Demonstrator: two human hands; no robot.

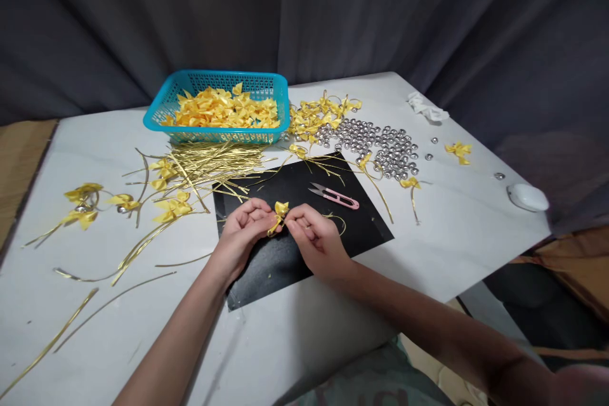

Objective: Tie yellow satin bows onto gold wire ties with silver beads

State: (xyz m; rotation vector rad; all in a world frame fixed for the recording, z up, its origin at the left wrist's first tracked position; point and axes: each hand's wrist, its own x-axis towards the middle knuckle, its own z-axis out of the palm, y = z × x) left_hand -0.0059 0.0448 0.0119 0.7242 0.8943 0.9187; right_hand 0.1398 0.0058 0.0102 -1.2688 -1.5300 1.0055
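Over a black mat (266,279), a small yellow ribbon bow (281,208) is held between my two hands. My left hand (247,226) pinches the bow's left side with thumb and forefinger, the other fingers curled. From the other side my right hand (316,238) is closed, its thumb and forefinger pressed together at the bow's edge. Whether the right fingers grip the ribbon or a thin gold tie there is too small to tell. Behind the right hand, pink thread snips (335,195) lie on the mat with their blades pointing left.
A blue basket (216,134) of yellow bows stands at the back, with a pile of gold ties (214,162) before it. Silver bells (394,149) are heaped to the right, beside finished-looking bows (318,115). A white mouse-shaped object (528,197) and crumpled tissue (427,106) sit near the right edge.
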